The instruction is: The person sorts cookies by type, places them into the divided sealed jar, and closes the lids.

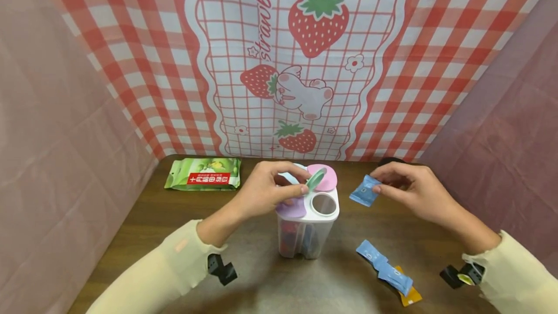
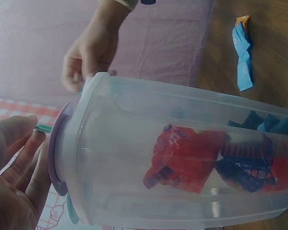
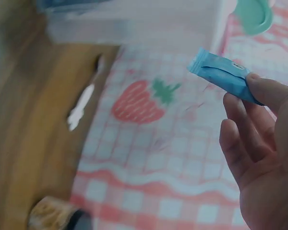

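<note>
A clear plastic storage box (image 1: 328, 239) with a white top and several pastel lids stands upright on the table. With thumb and fingertips my left hand (image 1: 257, 190) pinches its green lid (image 1: 316, 179), which is tilted up beside an uncovered round opening (image 1: 324, 204). Through the wall, the left wrist view shows red wrapped packets (image 2: 187, 155) and blue ones (image 2: 273, 123) low inside. To the right of the box, my right hand (image 1: 416, 190) holds a small blue sachet (image 1: 364, 192) between thumb and fingers, above the table and apart from the opening.
Two blue sachets (image 1: 394, 277) overlap an orange one (image 1: 410, 297) at the front right of the table. A green snack bag (image 1: 209, 174) lies at the back left. Behind my right hand is a dark-lidded jar (image 3: 53, 214). A strawberry-print cloth (image 1: 279, 110) hangs at the back.
</note>
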Tool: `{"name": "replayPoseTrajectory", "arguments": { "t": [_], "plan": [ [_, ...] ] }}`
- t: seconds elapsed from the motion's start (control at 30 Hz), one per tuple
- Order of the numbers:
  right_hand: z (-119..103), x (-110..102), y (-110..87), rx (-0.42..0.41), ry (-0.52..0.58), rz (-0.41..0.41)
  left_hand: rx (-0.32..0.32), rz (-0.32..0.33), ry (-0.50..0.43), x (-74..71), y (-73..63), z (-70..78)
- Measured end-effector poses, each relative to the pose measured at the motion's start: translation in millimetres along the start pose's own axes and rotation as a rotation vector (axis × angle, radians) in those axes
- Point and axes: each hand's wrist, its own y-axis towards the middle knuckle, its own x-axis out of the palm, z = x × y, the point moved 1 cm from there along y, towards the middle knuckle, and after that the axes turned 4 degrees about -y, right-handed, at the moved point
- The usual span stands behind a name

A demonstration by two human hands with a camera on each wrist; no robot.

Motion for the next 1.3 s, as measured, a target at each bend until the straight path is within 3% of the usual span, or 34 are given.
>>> {"name": "replayPoseTrajectory", "arguments": {
  "t": [0.2, 0.33, 0.57, 0.73, 0.93, 1.13, 1.3],
  "plan": [
    [-27.4, 7.1, 20.0, -0.099, 0.081, 0.078, 0.017, -0.006, 0.003, -0.1, 1.0, 0.8],
    [-41.6, 17.0, 27.7, -0.113, 0.153, 0.114, 0.021, -0.014, 0.010, 0.2, 1.2, 0.8],
    [-50.5, 38.9, 32.2, -0.154, 0.278, 0.038, 0.022, -0.024, 0.006, 0.5, 0.4, 0.9],
    [-48.5, 48.6, 33.9, -0.295, 0.267, 0.040, 0.024, -0.026, 0.004, 0.7, 0.4, 0.8],
    [-47.6, 50.1, 34.9, -0.359, 0.265, 0.039, 0.020, -0.022, 0.008, 0.1, 0.7, 0.4],
    [-50.9, 57.5, 33.1, -0.341, 0.201, -0.021, 0.018, -0.016, 0.011, -0.5, 0.2, 0.6],
    [-50.8, 64.7, 28.5, -0.319, 0.164, -0.025, 0.013, -0.012, 0.009, -0.7, -0.1, 0.1]
  ]
}}
